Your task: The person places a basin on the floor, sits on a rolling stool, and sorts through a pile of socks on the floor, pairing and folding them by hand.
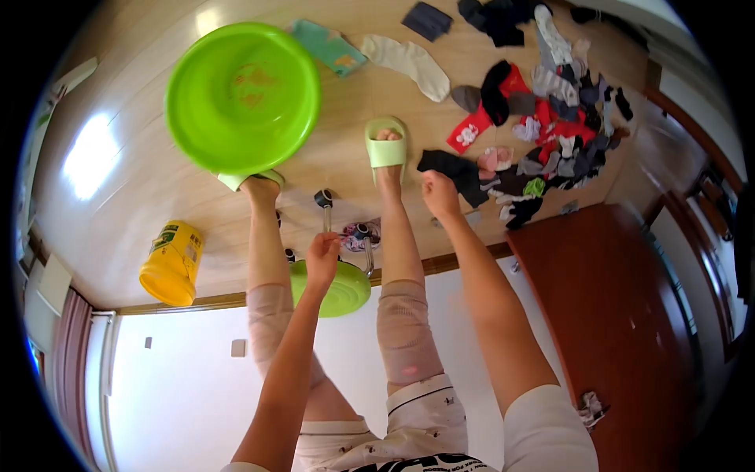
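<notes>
My right hand (438, 193) is closed, its curled fingers overlapping the edge of a black sock (462, 175) at the near side of the sock pile. Whether it grips anything is hidden. Lower and to the left, my left hand (321, 256) hovers between my knees with fingers drawn together; what is in them, if anything, does not show. Mixed socks in grey, black, red and white form the pile (562, 130) at the right. Apart from it lie a cream sock (409, 64), a teal patterned cloth (329, 46) and a dark folded cloth (427, 20).
A large green basin (244, 94) stands at the upper left, with a reddish print on its bottom. Below it is a yellow bucket (171, 263). A green-topped stool (334, 289) with metal legs is under me. The brown door (605, 315) borders the right side.
</notes>
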### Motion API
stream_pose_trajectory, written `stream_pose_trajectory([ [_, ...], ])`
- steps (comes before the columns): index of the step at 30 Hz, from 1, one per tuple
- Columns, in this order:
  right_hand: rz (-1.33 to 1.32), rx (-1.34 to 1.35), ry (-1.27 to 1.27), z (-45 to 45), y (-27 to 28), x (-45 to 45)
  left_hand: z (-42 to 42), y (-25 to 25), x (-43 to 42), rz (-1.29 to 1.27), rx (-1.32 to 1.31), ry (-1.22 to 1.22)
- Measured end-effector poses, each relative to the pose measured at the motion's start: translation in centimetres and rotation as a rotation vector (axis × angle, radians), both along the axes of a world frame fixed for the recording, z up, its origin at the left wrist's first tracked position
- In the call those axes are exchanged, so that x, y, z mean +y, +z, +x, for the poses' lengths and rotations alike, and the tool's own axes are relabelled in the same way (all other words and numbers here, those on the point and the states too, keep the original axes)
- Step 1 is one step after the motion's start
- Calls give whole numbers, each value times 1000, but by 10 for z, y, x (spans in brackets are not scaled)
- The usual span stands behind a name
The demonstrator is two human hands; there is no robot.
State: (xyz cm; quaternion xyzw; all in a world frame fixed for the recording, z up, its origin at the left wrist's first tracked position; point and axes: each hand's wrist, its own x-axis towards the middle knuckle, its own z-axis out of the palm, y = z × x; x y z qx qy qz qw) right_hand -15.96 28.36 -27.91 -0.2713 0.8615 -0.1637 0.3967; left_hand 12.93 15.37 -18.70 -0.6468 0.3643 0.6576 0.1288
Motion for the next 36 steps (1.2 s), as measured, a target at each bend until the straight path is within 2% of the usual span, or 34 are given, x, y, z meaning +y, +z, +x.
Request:
stream_pose_trajectory([
  [3, 245, -115, -79, -1, 4, 86, 11, -31, 30, -339, -217, -807],
  [6, 257, -90, -258, 52, -6, 174, 27, -50, 52, -279, -448, -1213],
  [7, 341, -169, -323, 74, -2, 187, 31, -53, 57, -359, -469, -1326],
  [9, 505, -330, -455, 126, 10, 207, 40, -56, 58, -342, -480, -1392],
  [10, 453, -468, -539, 159, 8, 223, 42, -58, 55, -337, -484, -1425],
  [11, 396, -604, -621, 194, 5, 237, 45, -62, 49, -225, -442, -1362],
  [13, 422, -607, -695, 258, 11, 234, 58, -71, 30, 1, -375, -1227],
  [16, 518, -636, -870, 416, -43, 276, 88, -79, 10, 48, -149, -1043],
  [19, 94, -1113, -1826, 369, 13, 176, 107, -85, 8, 129, -183, -878],
  [20, 98, -1136, -1917, 368, 12, 168, 108, -85, 8, 159, -200, -815],
  [23, 248, -1099, -1856, 373, 8, 173, 106, -84, 10, 195, -210, -827],
  [29, 514, -998, -1431, 372, -10, 211, 89, -74, 22, 360, -205, -666],
  [32, 572, -900, -1143, 328, 1, 219, 74, -73, 36, 503, -174, -634],
  [34, 583, -818, -964, 281, 14, 213, 59, -71, 47, 475, -181, -619],
  [36, 574, -834, -855, 259, 4, 229, 44, -76, 48, 493, -222, -575],
])
